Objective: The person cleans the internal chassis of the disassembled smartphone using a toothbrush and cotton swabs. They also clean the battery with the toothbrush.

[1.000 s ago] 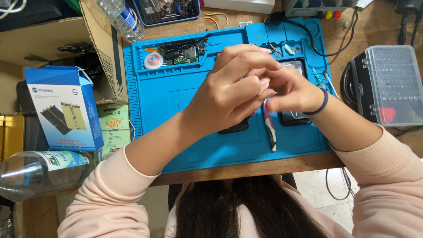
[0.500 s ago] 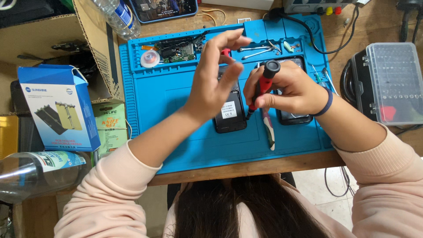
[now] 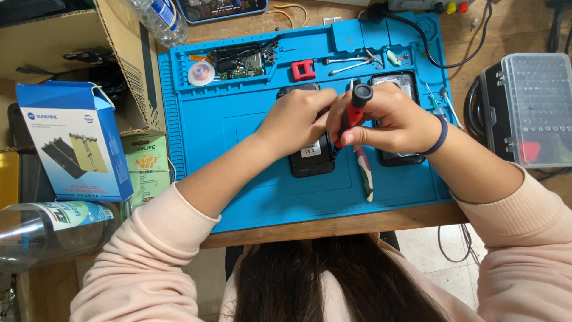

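At the centre of the frame, an opened black phone body [image 3: 311, 156] lies on the blue silicone work mat [image 3: 238, 173]. The left hand [image 3: 296, 121] rests on its upper half, fingers curled together, steadying it. The right hand [image 3: 390, 122] pinches a red-and-black precision screwdriver [image 3: 351, 116], tip down at the phone's right edge. A green circuit board [image 3: 241, 62] already lies in the mat's upper-left tray, so disassembly looks well underway, with screw work remaining.
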